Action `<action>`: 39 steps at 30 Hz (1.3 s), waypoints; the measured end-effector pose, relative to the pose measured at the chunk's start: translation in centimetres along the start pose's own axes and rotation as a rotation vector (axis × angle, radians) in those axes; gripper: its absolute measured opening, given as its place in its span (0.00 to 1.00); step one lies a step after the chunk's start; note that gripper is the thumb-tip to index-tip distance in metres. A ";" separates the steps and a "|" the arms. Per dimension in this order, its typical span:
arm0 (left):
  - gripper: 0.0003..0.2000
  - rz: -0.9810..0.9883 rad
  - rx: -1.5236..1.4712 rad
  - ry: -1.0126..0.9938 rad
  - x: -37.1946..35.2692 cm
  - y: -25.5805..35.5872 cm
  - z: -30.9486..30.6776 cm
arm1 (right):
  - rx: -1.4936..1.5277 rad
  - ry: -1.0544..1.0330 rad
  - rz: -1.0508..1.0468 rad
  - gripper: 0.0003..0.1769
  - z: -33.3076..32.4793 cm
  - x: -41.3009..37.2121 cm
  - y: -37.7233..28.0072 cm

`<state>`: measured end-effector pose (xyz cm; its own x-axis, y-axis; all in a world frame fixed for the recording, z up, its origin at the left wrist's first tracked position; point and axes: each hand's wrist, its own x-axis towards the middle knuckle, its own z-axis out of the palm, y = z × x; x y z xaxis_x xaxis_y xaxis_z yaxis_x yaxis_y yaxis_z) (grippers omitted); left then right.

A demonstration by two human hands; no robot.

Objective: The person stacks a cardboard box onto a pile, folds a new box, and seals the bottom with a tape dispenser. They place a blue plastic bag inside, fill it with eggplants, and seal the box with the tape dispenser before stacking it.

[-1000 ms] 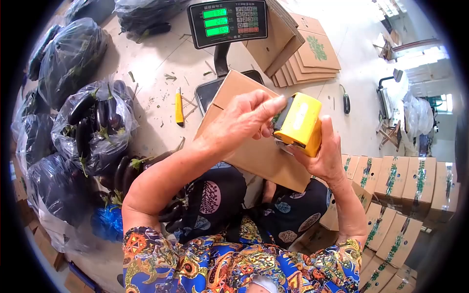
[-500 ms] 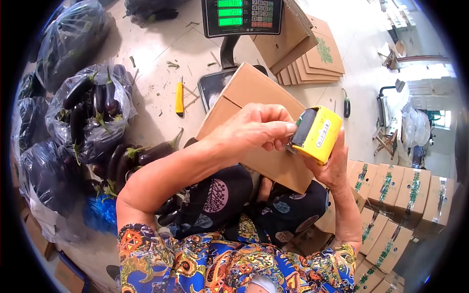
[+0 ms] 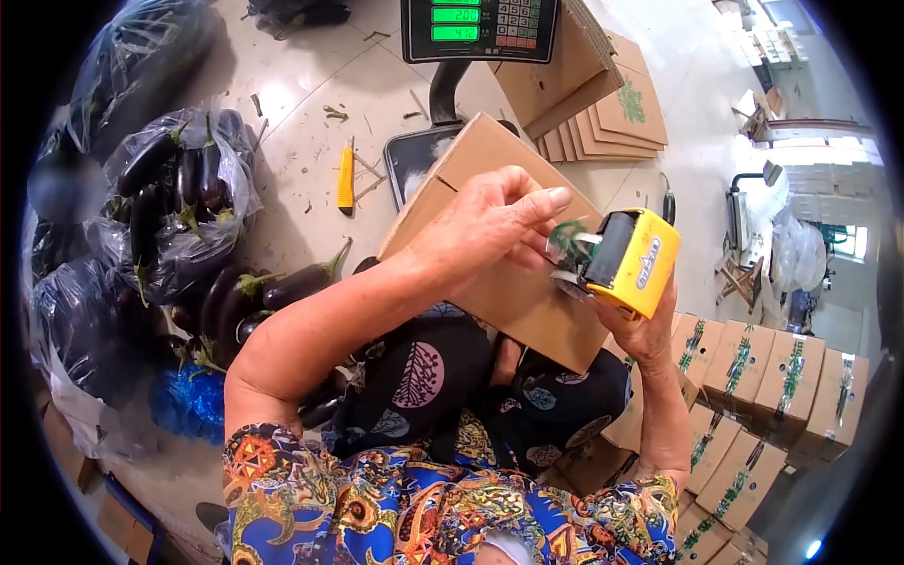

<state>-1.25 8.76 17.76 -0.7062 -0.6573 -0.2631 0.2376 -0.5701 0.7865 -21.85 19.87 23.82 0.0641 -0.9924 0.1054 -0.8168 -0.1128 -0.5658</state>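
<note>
A yellow tape dispenser (image 3: 652, 268) with a dark roller is gripped by my right hand (image 3: 640, 330), which is wrapped round it from below. A short loose end of clear tape with green print (image 3: 571, 243) sticks out of the dispenser toward my left hand (image 3: 494, 218). That hand is beside the tape end, thumb stretched out and apart from the curled fingers; its fingertips are close to the tape, perhaps touching it. Under both hands a closed cardboard box (image 3: 527, 306) leans at an angle, between my knees and the scale platform (image 3: 411, 162).
A scale display (image 3: 478, 26) stands ahead. Flattened cartons (image 3: 603, 127) are stacked behind the box. A yellow utility knife (image 3: 346, 179) lies on the floor. Bagged eggplants (image 3: 184, 188) and loose eggplants (image 3: 301, 285) lie on the left; several taped boxes (image 3: 744, 358) are at right.
My left hand has lifted slightly away from the dispenser, its thumb now apart from the fingers. A loose tape end now shows between hand and dispenser. The dispenser has shifted a little right.
</note>
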 end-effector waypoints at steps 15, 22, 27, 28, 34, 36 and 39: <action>0.11 -0.049 0.053 -0.095 0.4 -1.0 0.8 | -0.010 0.031 0.045 0.35 0.4 0.1 -0.5; 0.08 0.154 0.297 -0.064 -0.8 0.7 -0.8 | -0.071 -0.035 0.039 0.38 0.2 0.7 -1.3; 0.07 0.142 0.356 0.171 -2.1 4.1 -8.2 | -0.220 -0.134 0.016 0.37 -1.0 1.5 -2.1; 0.07 0.127 0.324 0.182 -2.7 4.8 -10.3 | -0.230 -0.145 0.010 0.36 -1.1 1.7 -2.3; 0.05 0.071 0.155 0.177 -3.9 5.4 -19.4 | -0.275 -0.215 0.054 0.31 -0.7 3.5 -3.7; 0.06 0.073 0.240 0.323 -3.8 4.8 -19.0 | -0.309 -0.245 0.062 0.30 -0.1 4.2 -3.9; 0.08 0.043 0.386 0.403 -3.1 4.4 -17.9 | -0.358 -0.265 0.095 0.30 0.0 4.5 -4.3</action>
<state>13.98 -0.53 12.03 -0.3721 -0.8557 -0.3595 -0.0546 -0.3665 0.9288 -18.02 15.90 26.70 0.0859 -0.9813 -0.1724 -0.9699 -0.0428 -0.2397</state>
